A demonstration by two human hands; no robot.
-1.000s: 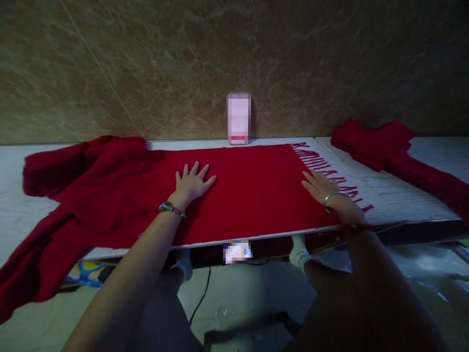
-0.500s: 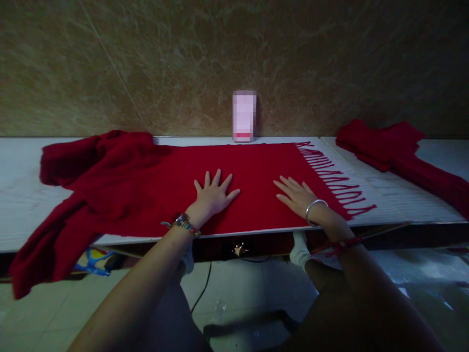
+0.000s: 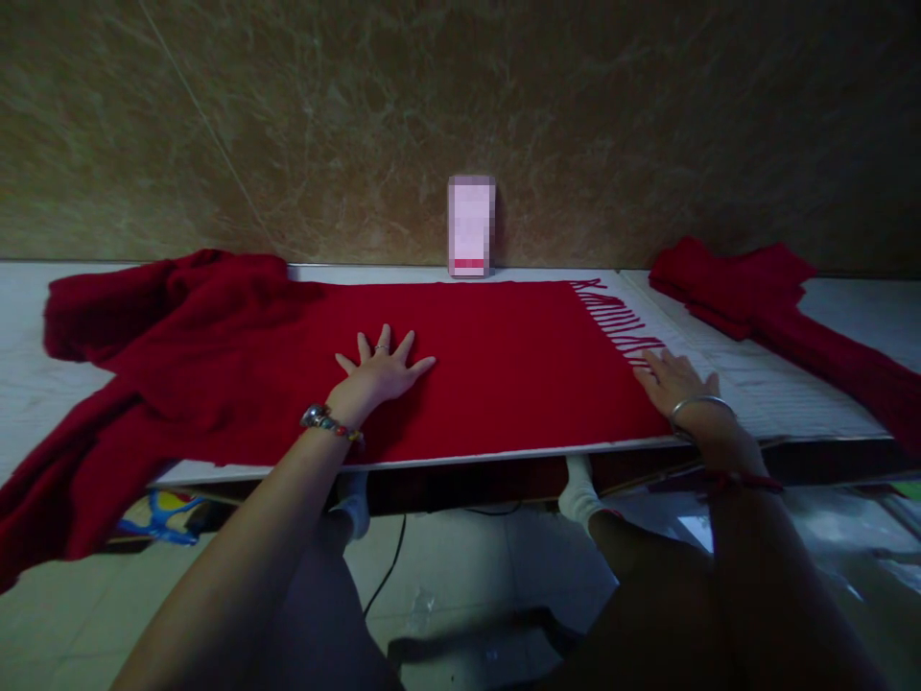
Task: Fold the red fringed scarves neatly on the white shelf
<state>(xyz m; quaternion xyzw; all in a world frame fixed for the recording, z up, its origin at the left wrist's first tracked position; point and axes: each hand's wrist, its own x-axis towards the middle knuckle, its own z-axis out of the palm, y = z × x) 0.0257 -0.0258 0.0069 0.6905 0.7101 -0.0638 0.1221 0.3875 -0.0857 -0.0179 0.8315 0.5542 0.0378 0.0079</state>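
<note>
A red scarf (image 3: 489,374) lies spread flat along a narrow white tabletop (image 3: 777,384), its left part bunched in loose folds that hang over the front edge. My left hand (image 3: 378,372) rests palm down on the flat middle of the scarf, fingers spread. At the right end, my right hand (image 3: 676,382) lies flat over the fringe (image 3: 611,317) and the scarf's edge, covering the lower tassels. Neither hand grips the cloth.
Another red cloth (image 3: 748,288) lies folded at the right of the tabletop. A pink phone-like device (image 3: 471,226), its front blurred out, leans against the brown marbled wall (image 3: 345,125). Blue-handled scissors (image 3: 162,518) show below the front edge at left.
My right hand has slid right, from the scarf's flat cloth onto its fringe. The left hand has shifted a little to the left, still spread. The scarf's folded end also sits further left in view.
</note>
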